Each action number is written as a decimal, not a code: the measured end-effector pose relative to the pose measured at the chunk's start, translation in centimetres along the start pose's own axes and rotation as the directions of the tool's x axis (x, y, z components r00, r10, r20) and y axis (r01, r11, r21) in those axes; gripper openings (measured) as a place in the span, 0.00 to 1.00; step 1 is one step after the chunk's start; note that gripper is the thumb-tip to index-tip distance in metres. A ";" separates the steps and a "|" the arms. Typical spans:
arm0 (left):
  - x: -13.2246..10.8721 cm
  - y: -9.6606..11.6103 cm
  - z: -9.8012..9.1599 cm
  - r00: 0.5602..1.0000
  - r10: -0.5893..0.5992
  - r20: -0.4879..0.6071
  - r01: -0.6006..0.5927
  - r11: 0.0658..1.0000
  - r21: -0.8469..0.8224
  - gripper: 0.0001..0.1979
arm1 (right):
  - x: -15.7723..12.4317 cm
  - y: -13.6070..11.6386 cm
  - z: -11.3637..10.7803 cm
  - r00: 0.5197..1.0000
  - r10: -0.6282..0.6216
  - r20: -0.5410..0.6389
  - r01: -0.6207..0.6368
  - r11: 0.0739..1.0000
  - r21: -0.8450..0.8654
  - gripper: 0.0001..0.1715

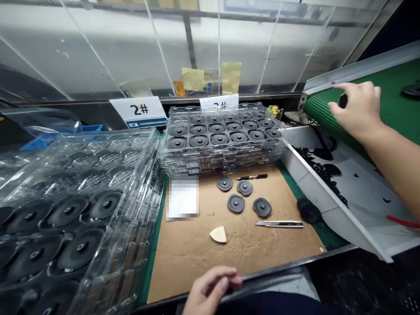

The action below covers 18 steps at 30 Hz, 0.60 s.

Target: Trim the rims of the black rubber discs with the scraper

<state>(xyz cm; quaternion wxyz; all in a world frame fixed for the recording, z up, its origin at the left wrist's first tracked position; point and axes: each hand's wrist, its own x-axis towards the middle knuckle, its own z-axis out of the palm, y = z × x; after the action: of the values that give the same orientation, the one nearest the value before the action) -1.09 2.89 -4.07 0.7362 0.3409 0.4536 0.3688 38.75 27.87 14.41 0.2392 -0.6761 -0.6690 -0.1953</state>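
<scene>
My right hand (359, 107) is raised over the edge of a green ribbed conveyor belt (397, 92). Its thumb and index finger curve apart, with green belt visible between the tips; a dark patch inside the curve cannot be made out. Low at the table's front edge, my left hand (211, 288) is loosely curled, thumb against fingers, with nothing visible in it. Ahead of it on brown cardboard (193, 258) lie a cream wedge-shaped piece (218, 235), a utility knife (279, 224), a pen (252, 177) and several dark grey discs with raised hubs (236, 203).
Stacked clear trays (223, 151) of discs stand at the back; another tray stack (108, 245) fills the left. A white-walled chute (331, 188) with black scraps (321, 170) borders the right, a black disc (308, 211) beside it. Number signs (139, 111) stand behind.
</scene>
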 end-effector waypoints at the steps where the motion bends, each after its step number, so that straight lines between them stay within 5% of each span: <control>1: 0.5 0.7 0.5 0.999 -0.046 -0.006 0.044 0.978 -0.204 0.10 | -1.3 -2.4 -0.2 0.994 -0.098 0.058 0.094 0.994 0.062 0.29; 3: 1.7 2.0 1.7 0.991 -0.118 0.061 0.132 0.822 -0.553 0.14 | -5.3 -7.8 -0.5 0.931 -0.321 0.176 0.275 0.930 0.244 0.26; 5: 3.2 2.6 3.2 0.966 -0.145 0.213 0.255 0.655 -0.711 0.19 | -10.6 -13.0 -0.5 0.741 -0.619 0.260 0.406 0.722 0.560 0.26; 8: 4.9 2.5 4.9 0.931 -0.149 0.332 0.360 0.510 -0.781 0.23 | -18.0 -18.5 0.4 0.481 -0.829 0.285 0.392 0.494 0.776 0.31; 9: 5.2 2.3 5.2 0.930 -0.172 0.326 0.368 0.469 -0.802 0.24 | -19.8 -19.4 0.9 0.455 -0.840 0.295 0.368 0.479 0.797 0.38; 12: 5.3 1.8 4.9 0.935 -0.270 0.230 0.325 0.393 -0.860 0.23 | -22.8 -20.1 2.3 0.476 -0.792 0.381 0.272 0.545 0.793 0.55; 18: 4.1 1.8 3.1 0.954 -0.282 0.101 0.219 0.429 -0.876 0.22 | -24.6 -20.1 3.9 0.552 -0.712 0.434 0.135 0.590 0.796 0.47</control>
<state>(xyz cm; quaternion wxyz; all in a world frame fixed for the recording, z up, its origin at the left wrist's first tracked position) 2.69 6.77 -3.20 0.8377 -0.1687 0.2668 0.4456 17.81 10.01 -1.89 0.1259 -0.3529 -0.8801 0.2915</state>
